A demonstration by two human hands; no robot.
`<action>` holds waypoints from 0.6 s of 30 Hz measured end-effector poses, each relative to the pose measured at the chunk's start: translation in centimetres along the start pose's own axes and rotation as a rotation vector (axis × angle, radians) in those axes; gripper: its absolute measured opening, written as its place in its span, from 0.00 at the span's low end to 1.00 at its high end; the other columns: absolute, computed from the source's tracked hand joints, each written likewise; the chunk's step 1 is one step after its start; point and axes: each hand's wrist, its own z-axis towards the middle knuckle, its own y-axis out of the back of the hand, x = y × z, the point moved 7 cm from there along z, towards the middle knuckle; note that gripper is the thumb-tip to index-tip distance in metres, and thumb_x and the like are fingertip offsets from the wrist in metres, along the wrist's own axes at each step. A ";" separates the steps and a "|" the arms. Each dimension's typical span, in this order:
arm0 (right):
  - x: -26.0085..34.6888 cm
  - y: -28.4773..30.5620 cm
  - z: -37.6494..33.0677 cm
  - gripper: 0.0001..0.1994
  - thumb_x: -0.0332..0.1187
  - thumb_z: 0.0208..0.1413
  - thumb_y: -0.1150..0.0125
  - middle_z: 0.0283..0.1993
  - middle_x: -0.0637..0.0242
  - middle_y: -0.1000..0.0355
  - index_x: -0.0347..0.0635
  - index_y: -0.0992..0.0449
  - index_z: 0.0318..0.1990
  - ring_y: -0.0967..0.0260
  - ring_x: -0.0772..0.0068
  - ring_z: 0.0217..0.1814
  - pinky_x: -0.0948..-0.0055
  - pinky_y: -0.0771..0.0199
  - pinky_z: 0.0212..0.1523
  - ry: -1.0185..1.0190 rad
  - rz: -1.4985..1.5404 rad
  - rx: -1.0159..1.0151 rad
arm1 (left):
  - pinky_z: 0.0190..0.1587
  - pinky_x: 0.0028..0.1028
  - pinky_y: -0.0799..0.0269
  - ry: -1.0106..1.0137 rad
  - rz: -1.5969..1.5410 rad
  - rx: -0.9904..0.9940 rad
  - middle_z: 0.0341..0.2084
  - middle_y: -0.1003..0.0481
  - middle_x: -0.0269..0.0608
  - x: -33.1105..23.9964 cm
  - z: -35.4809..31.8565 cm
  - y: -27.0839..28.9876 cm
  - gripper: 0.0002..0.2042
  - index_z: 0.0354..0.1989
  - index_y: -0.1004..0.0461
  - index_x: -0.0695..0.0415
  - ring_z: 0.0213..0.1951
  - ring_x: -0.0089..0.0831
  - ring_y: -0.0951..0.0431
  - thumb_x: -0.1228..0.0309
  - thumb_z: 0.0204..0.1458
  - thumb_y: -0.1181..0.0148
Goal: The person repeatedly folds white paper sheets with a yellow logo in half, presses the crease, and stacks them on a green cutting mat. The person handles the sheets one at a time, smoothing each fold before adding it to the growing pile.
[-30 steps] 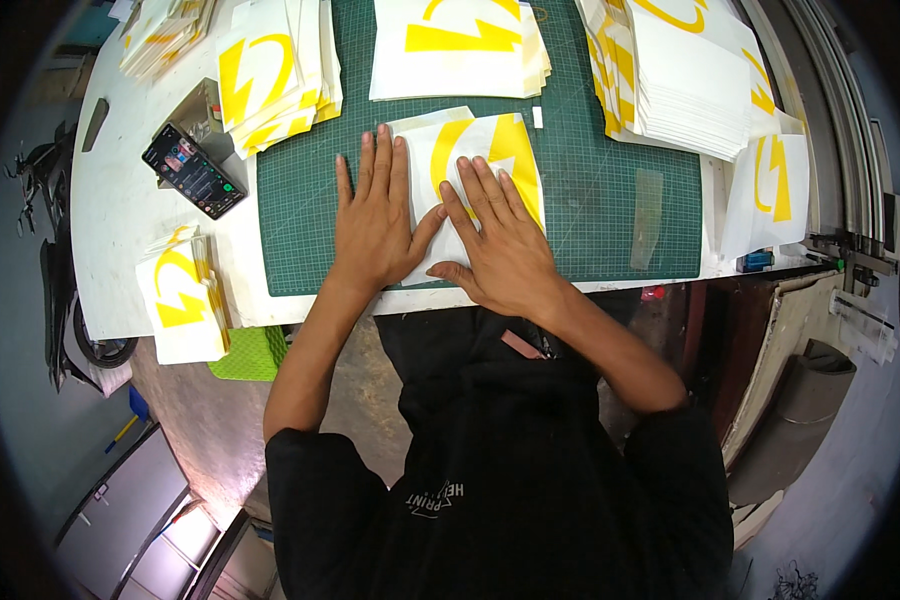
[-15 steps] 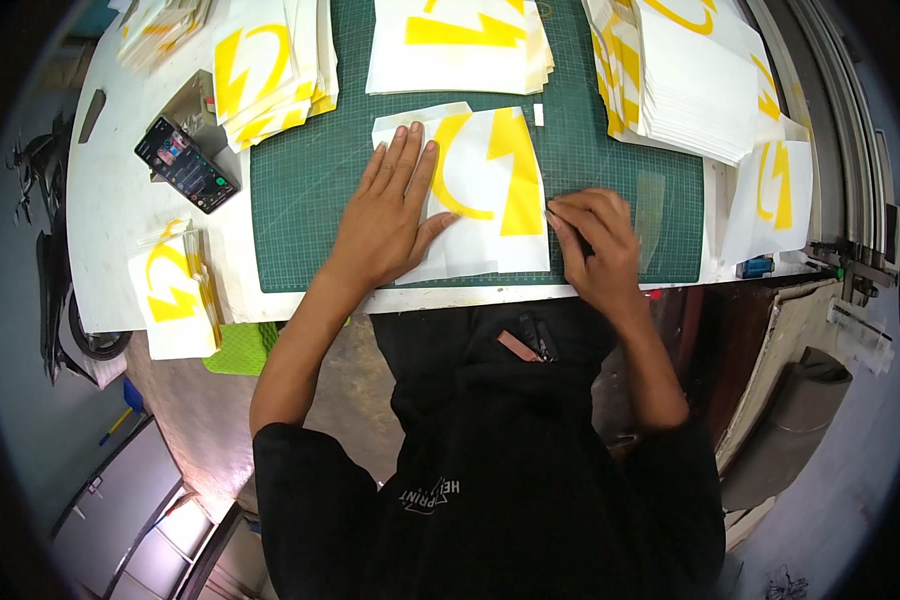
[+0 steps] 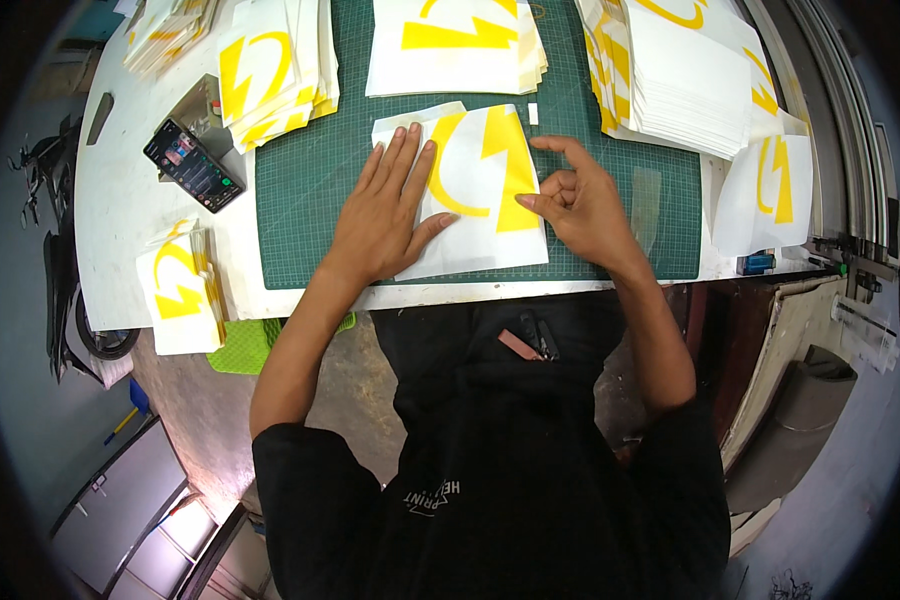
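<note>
A white sheet with a yellow curved and zigzag print (image 3: pixel 510 235) lies on the green cutting mat (image 3: pixel 310 240) before me. My left hand (image 3: pixel 380 220) lies flat on its left part, fingers stretched toward the far edge and thumb spread out to the right. At the sheet's right edge is my right hand (image 3: pixel 582 205). Its thumb tip rests on the printed face; the index finger reaches out apart from the thumb, and the other fingers curl in. Whether any fingertip is under the edge cannot be made out. Beyond the sheet lies a stack of similar printed sheets (image 3: pixel 450 65).
More printed stacks stand at the far left (image 3: pixel 280 80), far right (image 3: pixel 685 85) and near-left table corner (image 3: pixel 180 300). A phone (image 3: pixel 192 165) leans on a box at left. A small white strip (image 3: pixel 533 114) and a translucent strip (image 3: pixel 646 205) lie on the mat.
My right hand has moved up along the sheet's right edge; its index finger has stretched away from the thumb, which now lies over the edge. My left hand stays in place.
</note>
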 end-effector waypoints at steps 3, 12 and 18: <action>0.2 -0.1 -0.1 0.27 0.21 0.60 0.31 0.27 0.68 0.24 0.37 0.33 0.65 0.32 0.86 0.26 0.79 0.36 0.29 0.018 -0.013 -0.003 | 0.81 0.48 0.62 -0.005 -0.016 -0.001 0.79 0.51 0.60 -0.1 0.0 0.2 0.41 0.78 0.47 0.62 0.81 0.51 0.55 0.45 0.66 0.47; 1.9 0.6 -1.1 0.06 0.26 0.59 0.30 0.39 0.59 0.24 0.37 0.17 0.42 0.28 0.62 0.35 0.65 0.27 0.38 0.294 -0.448 -0.028 | 0.81 0.51 0.65 -0.115 0.089 0.048 0.80 0.52 0.51 -0.2 -0.4 -0.1 0.41 0.80 0.46 0.51 0.81 0.49 0.58 0.38 0.65 0.51; 3.3 0.4 -1.2 0.10 0.31 0.54 0.26 0.47 0.61 0.23 0.43 0.13 0.45 0.26 0.56 0.50 0.58 0.26 0.52 0.515 -0.610 -0.014 | 0.81 0.53 0.66 -0.129 0.003 0.046 0.80 0.50 0.51 -0.8 -0.3 0.9 0.39 0.79 0.47 0.54 0.81 0.49 0.57 0.43 0.66 0.50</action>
